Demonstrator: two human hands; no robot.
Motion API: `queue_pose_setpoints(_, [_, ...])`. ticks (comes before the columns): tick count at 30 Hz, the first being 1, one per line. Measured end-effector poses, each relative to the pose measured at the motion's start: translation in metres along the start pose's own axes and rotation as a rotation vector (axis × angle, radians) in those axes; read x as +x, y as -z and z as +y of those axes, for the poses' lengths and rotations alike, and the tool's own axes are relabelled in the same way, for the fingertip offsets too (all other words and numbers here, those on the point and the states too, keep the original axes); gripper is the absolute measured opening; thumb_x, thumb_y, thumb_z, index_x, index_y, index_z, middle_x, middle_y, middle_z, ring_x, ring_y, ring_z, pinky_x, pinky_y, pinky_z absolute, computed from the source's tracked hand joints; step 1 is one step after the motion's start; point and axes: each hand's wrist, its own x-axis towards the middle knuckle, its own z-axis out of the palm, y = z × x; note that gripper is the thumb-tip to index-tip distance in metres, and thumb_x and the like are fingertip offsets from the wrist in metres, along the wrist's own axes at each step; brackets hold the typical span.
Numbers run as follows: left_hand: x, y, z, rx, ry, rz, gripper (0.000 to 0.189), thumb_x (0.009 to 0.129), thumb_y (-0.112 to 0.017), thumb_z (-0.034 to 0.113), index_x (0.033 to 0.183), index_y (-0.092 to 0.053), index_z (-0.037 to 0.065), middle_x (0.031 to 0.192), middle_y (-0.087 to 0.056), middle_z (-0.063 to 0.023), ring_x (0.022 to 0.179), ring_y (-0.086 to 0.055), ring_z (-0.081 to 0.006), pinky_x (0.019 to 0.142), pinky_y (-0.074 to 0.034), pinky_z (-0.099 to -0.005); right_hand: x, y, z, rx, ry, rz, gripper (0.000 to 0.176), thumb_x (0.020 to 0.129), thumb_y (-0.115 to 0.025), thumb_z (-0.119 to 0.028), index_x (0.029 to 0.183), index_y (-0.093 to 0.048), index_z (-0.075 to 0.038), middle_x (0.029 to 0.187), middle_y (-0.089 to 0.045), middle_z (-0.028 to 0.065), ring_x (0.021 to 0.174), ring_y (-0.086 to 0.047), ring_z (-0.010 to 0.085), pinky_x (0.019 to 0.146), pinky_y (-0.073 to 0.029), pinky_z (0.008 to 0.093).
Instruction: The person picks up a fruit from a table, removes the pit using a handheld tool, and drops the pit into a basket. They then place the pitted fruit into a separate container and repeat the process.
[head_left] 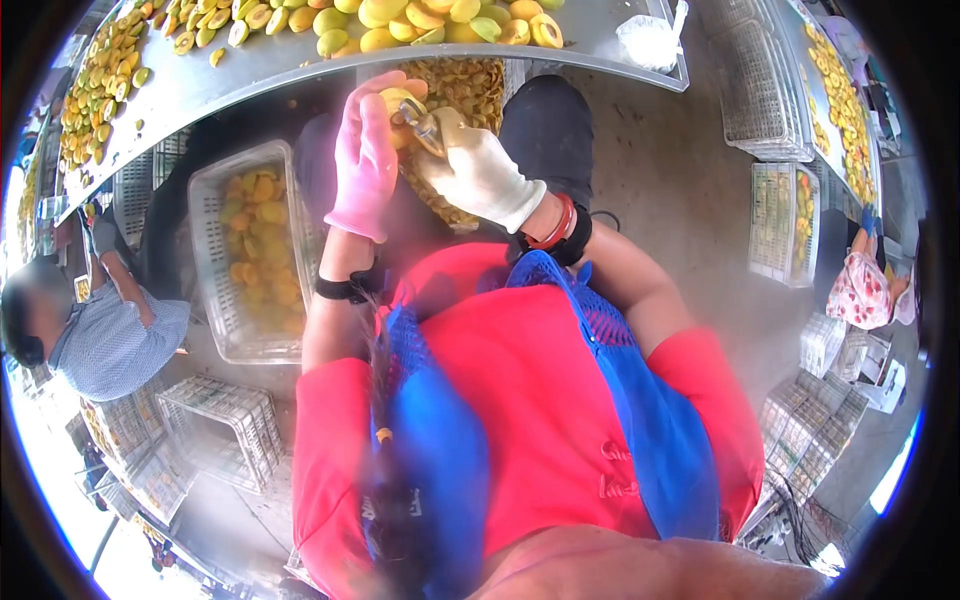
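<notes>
My left hand [362,165], in a pinkish glove, holds a yellow fruit [399,104] that looks like a peach. My right hand [478,168], in a white glove, grips a small metal pitting tool [427,131] with a curved, shiny end. This end is against or very near the fruit; the exact contact cannot be made out. Both hands are raised close together in front of my knees. Beneath them, a container [462,228] is full of yellow-brown scraps or pits, partly hidden by my hands.
Ahead, a metal table [590,72] bears heaps of halved fruit [400,18] and a white plastic bag [648,43]. To the left stands a white crate [205,265] of fruit. Stacked crates [755,90] are at the right. Other people [115,335] sit at both sides.
</notes>
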Motion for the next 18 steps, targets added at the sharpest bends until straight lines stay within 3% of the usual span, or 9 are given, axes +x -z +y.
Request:
queue_pose_setpoints(4, [-0.001, -0.009, -0.012, -0.099, -0.022, 0.07, 0.043, 0.107, -0.04, 0.038, 0.126, -0.054, 0.002, 0.109, -0.068, -0.0121, 0.103, -0.063, -0.0172, 0.091, -0.05, -0.0295, -0.002, -0.004, 0.001, 0.017, -0.016, -0.009, 0.03, 0.083, -0.067, -0.011, 0.102, -0.047, 0.0, 0.077, -0.065, 0.0242, 0.075, -0.065, 0.047, 0.062, -0.053, 0.0504])
queue_pose_setpoints(7, [0.002, -0.007, -0.027, -0.061, -0.079, 0.1, 0.041, 0.107, -0.042, 0.037, 0.123, -0.056, 0.002, 0.101, -0.069, -0.0102, 0.098, -0.062, -0.016, 0.089, -0.048, -0.0281, -0.007, -0.011, 0.01, 0.055, 0.067, -0.014, 0.031, 0.085, -0.069, -0.01, 0.106, -0.049, 0.002, 0.077, -0.064, 0.0208, 0.066, -0.066, 0.0393, 0.056, -0.05, 0.0416])
queue_pose_setpoints(10, [0.0, -0.009, -0.029, -0.069, -0.098, 0.106, 0.041, 0.107, -0.043, 0.037, 0.121, -0.057, 0.001, 0.098, -0.069, -0.0094, 0.096, -0.062, -0.0152, 0.087, -0.046, -0.0271, -0.006, -0.006, 0.003, 0.201, 0.029, -0.056, 0.027, 0.085, -0.064, -0.009, 0.105, -0.048, -0.001, 0.075, -0.064, 0.0232, 0.064, -0.066, 0.0418, 0.058, -0.053, 0.0459])
queue_pose_setpoints(13, [-0.003, -0.01, -0.023, -0.066, -0.086, 0.103, 0.041, 0.107, -0.044, 0.036, 0.121, -0.057, 0.0, 0.098, -0.069, -0.0098, 0.095, -0.062, -0.0151, 0.088, -0.046, -0.0277, 0.002, 0.021, -0.018, 0.698, -0.602, -0.481, 0.024, 0.088, -0.062, -0.009, 0.107, -0.05, 0.0, 0.072, -0.06, 0.0157, 0.06, -0.064, 0.0294, 0.06, -0.052, 0.0426])
queue_pose_setpoints(14, [-0.003, -0.01, -0.022, -0.056, -0.084, 0.101, 0.041, 0.107, -0.044, 0.036, 0.121, -0.057, -0.001, 0.098, -0.069, -0.0101, 0.095, -0.062, -0.0152, 0.088, -0.046, -0.0281, 0.003, 0.025, -0.016, 0.871, -0.696, -0.546, 0.019, 0.091, -0.058, -0.01, 0.107, -0.052, -0.001, 0.07, -0.055, 0.0069, 0.055, -0.056, 0.0182, 0.053, -0.049, 0.0371])
queue_pose_setpoints(18, [-0.003, -0.01, -0.028, -0.04, -0.124, 0.088, 0.041, 0.107, -0.044, 0.035, 0.122, -0.056, -0.001, 0.099, -0.069, -0.0105, 0.095, -0.062, -0.0155, 0.089, -0.047, -0.0291, -0.004, 0.0, 0.002, 0.396, -0.084, -0.225, 0.011, 0.093, -0.056, -0.012, 0.1, -0.052, -0.005, 0.068, -0.052, 0.0015, 0.048, -0.05, 0.0119, 0.041, -0.04, 0.0299])
